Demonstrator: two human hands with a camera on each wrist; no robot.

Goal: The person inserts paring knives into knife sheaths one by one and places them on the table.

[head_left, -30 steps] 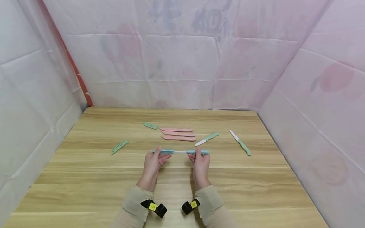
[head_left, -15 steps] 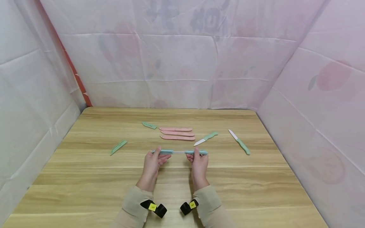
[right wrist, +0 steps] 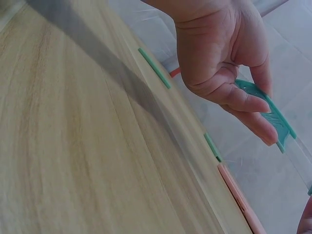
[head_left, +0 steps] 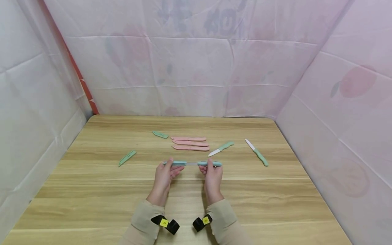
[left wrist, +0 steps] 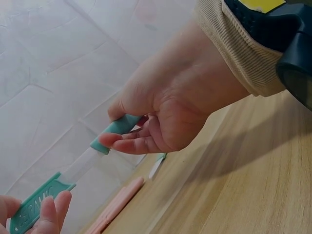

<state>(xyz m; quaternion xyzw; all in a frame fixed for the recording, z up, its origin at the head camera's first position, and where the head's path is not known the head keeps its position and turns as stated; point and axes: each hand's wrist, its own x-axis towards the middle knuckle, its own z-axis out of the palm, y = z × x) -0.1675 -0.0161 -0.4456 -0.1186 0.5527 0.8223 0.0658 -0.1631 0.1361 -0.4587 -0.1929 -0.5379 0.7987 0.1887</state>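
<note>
Near the middle of the table, my left hand (head_left: 162, 178) pinches a blue-green blade sheath (head_left: 179, 163) with cut-out lettering. My right hand (head_left: 214, 178) grips the matching handle of a paring knife (head_left: 218, 164) between thumb and fingers. A short length of its pale blade (head_left: 192, 164) shows between handle and sheath mouth; the tip end is inside the sheath. The left wrist view has the right hand on the handle (left wrist: 121, 126), with left fingertips at the sheath (left wrist: 36, 202). In the right wrist view, left thumb and fingers hold the sheath (right wrist: 277, 122).
Three pink sheathed knives (head_left: 190, 148) lie together beyond the hands. Two bare green-handled knives, one nearer (head_left: 226, 146) and one farther right (head_left: 260, 157), lie on the wooden table (head_left: 92, 204). Green sheaths rest at left (head_left: 127, 158) and behind (head_left: 160, 134). Cloth walls (head_left: 190, 68) surround the table.
My right hand has moved slightly left with the knife, so less blade shows between handle and sheath. The left hand stays almost still, and the other knives have not moved.
</note>
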